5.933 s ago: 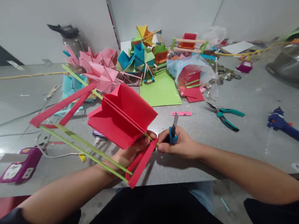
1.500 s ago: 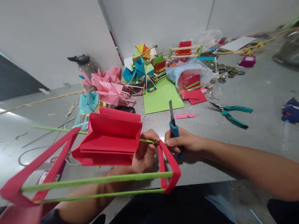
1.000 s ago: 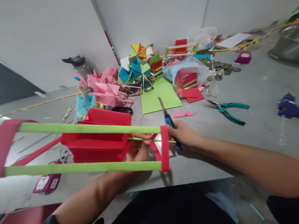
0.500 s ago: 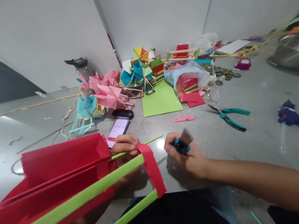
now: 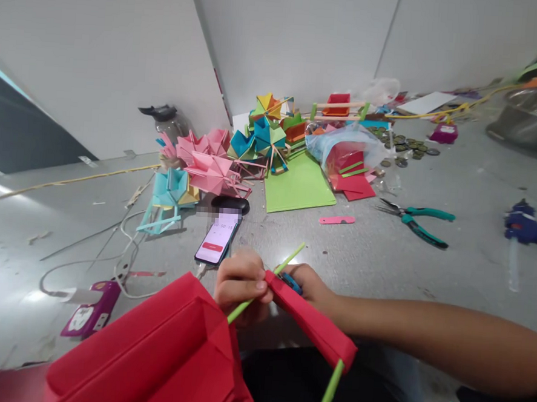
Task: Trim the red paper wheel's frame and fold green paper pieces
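Note:
My left hand pinches a thin green stick that runs through a large red folded-paper piece low in the view. A red paper strip of the same frame crosses in front of my right hand. That hand is closed around a blue utility knife, mostly hidden behind the strip, right beside the stick. A green bar hangs from the strip's lower end.
A phone with a lit screen lies just beyond my hands. Farther back are pink, blue and multicoloured paper models, a green sheet, a plastic bag of red paper, pliers, a blue glue gun and a purple charger.
The red paper frame has swung down toward my lap and closer to the camera. My right hand with the knife has moved in against the stick, behind the red strip.

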A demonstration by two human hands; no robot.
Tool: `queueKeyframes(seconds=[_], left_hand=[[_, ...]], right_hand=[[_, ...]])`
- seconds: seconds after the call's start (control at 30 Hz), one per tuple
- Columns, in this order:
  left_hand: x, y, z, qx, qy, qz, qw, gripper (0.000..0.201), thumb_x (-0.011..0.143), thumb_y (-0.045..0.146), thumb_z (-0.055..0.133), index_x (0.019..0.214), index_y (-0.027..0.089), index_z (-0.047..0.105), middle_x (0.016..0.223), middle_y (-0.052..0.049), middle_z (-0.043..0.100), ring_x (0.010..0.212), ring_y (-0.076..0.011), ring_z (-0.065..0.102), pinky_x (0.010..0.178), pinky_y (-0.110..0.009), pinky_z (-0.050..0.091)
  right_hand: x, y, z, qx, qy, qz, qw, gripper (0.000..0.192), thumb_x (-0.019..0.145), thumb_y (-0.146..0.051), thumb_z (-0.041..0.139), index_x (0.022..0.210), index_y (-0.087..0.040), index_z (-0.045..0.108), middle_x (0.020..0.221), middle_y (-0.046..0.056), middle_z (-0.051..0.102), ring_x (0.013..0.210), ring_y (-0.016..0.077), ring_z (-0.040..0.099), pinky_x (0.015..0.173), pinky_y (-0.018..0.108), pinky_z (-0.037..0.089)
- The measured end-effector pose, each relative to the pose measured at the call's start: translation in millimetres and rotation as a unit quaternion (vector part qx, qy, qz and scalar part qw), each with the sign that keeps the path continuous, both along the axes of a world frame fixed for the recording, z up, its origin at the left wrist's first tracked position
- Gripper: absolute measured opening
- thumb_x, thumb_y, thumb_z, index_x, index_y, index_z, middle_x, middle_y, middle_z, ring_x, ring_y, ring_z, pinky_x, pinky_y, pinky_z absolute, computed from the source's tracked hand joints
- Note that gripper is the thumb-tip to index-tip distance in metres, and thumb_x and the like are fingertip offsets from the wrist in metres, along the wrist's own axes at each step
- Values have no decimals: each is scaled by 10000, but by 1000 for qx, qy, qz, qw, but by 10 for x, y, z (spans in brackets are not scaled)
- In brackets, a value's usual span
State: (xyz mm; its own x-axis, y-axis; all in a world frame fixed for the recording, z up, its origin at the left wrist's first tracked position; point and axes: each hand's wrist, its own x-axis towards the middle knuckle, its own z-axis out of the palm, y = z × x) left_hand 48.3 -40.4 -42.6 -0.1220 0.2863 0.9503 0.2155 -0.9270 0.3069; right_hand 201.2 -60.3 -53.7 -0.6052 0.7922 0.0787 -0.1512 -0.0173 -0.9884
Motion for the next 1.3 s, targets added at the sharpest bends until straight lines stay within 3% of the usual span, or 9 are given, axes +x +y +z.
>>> queueKeyframes(seconds=[0.17,0.3,0.53,0.8,0.97,1.1,1.3], left_hand=[[37,-43,-25,-21,-20,4,1000,219,1024,424,744,908,287,619,814,43,622,577,-129,549,551,-283,486],[79,-54,-27,-47,-30,-58,997,195,1007,394,760,956,250,638,869,15,626,665,-144,612,593,-270,518],[142,-199,16,-157,-85,-126,976,202,984,383,778,1003,216,665,866,-8,602,742,-152,596,673,-263,495],[148,-177,7,-119,-66,-157,978,134,1002,309,734,1085,215,688,829,-6,657,676,-152,642,608,-249,531],[168,-202,17,-108,-79,-189,973,107,1003,259,754,1085,218,699,821,0,683,621,-124,610,573,-224,533],[117,-240,100,-141,-69,-218,963,105,1000,221,760,1093,241,716,827,-1,697,585,-114,592,534,-219,507],[129,-284,191,-159,-74,-187,967,81,1009,244,751,1081,249,715,808,-8,685,646,-146,647,568,-245,550]], right_hand=[[-41,-88,-22,-43,19,3,999,475,806,-577,890,744,-253,548,691,-21,472,660,157,364,560,314,376],[-83,-89,-19,-37,27,-21,999,519,829,-660,845,745,-248,541,675,-39,451,637,141,342,543,298,362],[-12,-38,-71,34,-14,-51,998,422,934,-524,766,752,-233,521,659,-57,432,633,128,348,553,279,358],[62,-16,-62,84,-29,-46,995,317,935,-407,732,775,-214,539,684,-63,459,636,109,381,570,255,362],[32,-61,-14,42,0,-7,999,224,923,-326,726,795,-193,598,728,-43,508,686,117,444,606,249,412],[32,-87,10,20,-10,1,1000,278,898,-377,746,777,-199,569,731,-43,498,691,120,435,608,258,415],[34,-121,14,10,-26,7,1000,249,890,-358,770,852,-202,579,795,-40,534,733,127,459,659,263,465]])
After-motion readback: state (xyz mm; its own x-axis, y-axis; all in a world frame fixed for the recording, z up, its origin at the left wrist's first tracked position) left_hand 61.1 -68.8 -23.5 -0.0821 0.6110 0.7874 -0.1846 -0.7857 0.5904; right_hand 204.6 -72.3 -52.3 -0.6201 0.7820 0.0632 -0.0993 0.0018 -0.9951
